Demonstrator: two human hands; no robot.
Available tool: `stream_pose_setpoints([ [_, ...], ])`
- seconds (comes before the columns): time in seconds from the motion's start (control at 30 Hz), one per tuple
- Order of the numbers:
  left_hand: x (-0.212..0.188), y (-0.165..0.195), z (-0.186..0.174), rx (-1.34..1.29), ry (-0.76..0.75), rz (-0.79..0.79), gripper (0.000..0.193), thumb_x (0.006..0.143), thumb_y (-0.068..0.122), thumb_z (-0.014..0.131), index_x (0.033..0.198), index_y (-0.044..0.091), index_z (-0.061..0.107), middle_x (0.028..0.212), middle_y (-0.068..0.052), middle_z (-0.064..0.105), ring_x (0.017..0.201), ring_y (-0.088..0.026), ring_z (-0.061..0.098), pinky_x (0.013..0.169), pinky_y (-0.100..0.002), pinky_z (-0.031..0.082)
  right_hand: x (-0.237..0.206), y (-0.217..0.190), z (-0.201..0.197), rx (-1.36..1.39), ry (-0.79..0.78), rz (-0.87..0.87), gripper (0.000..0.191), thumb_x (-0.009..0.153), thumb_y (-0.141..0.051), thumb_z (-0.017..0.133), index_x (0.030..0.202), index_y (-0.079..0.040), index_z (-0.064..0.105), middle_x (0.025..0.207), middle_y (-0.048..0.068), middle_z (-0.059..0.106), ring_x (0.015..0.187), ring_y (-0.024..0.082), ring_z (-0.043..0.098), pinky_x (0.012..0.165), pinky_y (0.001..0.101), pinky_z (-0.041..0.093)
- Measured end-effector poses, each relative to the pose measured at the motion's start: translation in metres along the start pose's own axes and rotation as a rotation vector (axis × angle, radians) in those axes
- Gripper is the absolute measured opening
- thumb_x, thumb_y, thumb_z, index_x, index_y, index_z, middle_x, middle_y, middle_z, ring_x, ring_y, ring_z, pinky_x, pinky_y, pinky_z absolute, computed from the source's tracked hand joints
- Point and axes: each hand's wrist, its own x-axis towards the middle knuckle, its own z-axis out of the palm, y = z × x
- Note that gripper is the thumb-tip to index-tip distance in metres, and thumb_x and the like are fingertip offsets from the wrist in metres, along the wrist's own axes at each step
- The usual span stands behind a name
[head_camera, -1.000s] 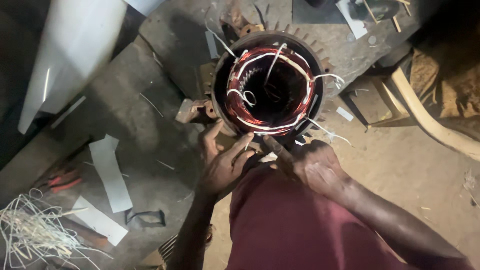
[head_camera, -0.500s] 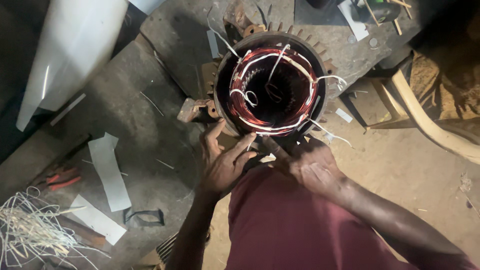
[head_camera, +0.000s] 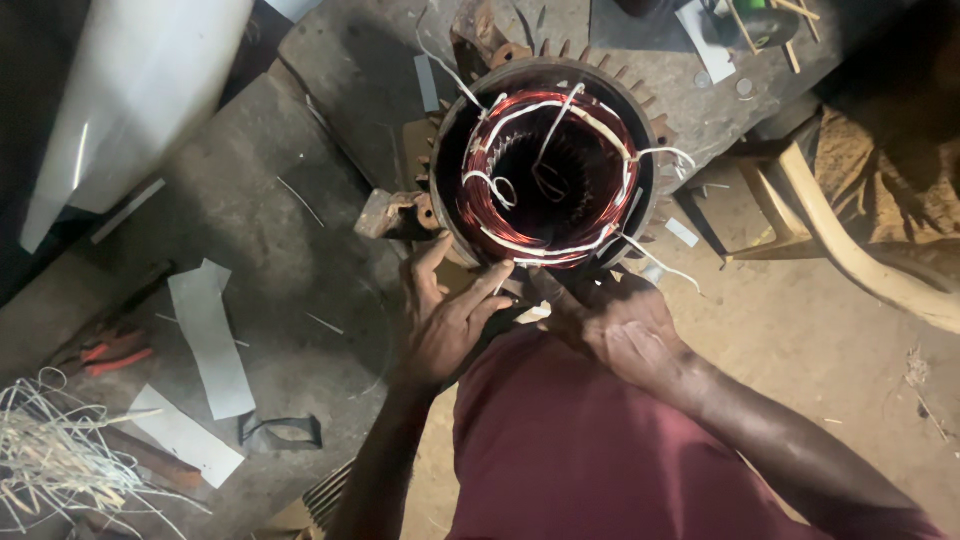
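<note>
Dusty concrete bench (head_camera: 250, 220) fills the frame's left, a motor stator (head_camera: 545, 165) with copper windings at top centre. Left hand (head_camera: 440, 320) and right hand (head_camera: 610, 315), fingers spread, press its lower rim, as half a second earlier; a pale strip (head_camera: 533, 313) lies between them.

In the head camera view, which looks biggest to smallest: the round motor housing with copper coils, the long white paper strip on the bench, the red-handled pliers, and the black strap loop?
1. Motor housing, by far the largest.
2. White paper strip.
3 and 4. Red-handled pliers and black strap loop look about alike; the pliers lie in shadow, partly hidden, so I won't rank them.
</note>
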Motion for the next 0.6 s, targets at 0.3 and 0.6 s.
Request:
stream_pose_setpoints([
  [0.3,-0.0025,-0.0009,0.0044,-0.020,-0.006,-0.015,0.048,0.086,0.032,0.085,0.132,0.030,0.073,0.149,-0.015,0.037,0.140,-0.032,0.039,0.113,-0.044,0.043,-0.0010,0.0005,0.0008,-0.008,-0.344,0.046,0.072,0.099,-0.051,0.060,0.158,-0.019,0.034,0.078,0.009,0.068,0.054,0.018,0.060,0.042,0.0368,0.044],
  [0.6,0.0009,0.0012,0.0023,-0.015,0.011,-0.002,0.050,0.083,0.033,0.087,0.131,0.030,0.073,0.148,-0.012,0.036,0.137,-0.031,0.040,0.111,-0.042,0.046,-0.0037,-0.0012,0.0014,0.009,-0.129,0.039,0.077,0.091,-0.051,0.069,0.156,-0.020,0.043,0.086,0.009,0.069,0.061,0.021,0.062,0.044,0.0369,0.047],
])
